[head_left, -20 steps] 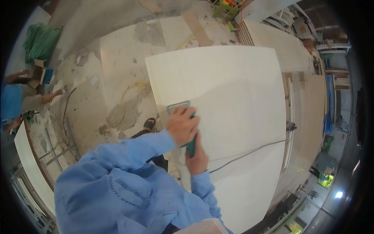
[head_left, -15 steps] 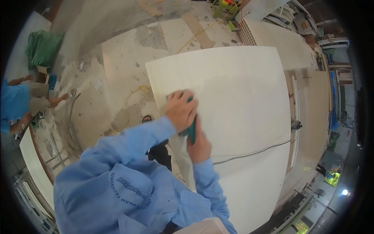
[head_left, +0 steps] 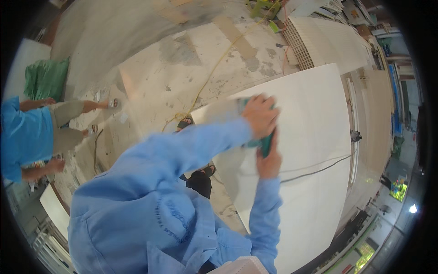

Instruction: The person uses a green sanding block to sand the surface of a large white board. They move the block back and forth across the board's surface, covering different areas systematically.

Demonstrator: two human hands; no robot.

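A green power sander, partly smeared by motion, rests on a large pale board. My left hand grips its front from above, fingers curled over the top. Just behind, my right hand is wrapped round the rear handle. Both hands and forearms cover much of the sander, so its underside is hidden. From behind my right hand, a dark cord runs across the board to its right edge.
A co-worker in a blue shirt stands at the left, near a green sack. A yellow cable lies on the stained floor beyond the board. Stacked panels stand at the far right. My sandalled foot is beside the board's left edge.
My hands and the sander have moved right in the picture, over the board. The view has shifted, and the co-worker at the left now shows more fully, legs apart.
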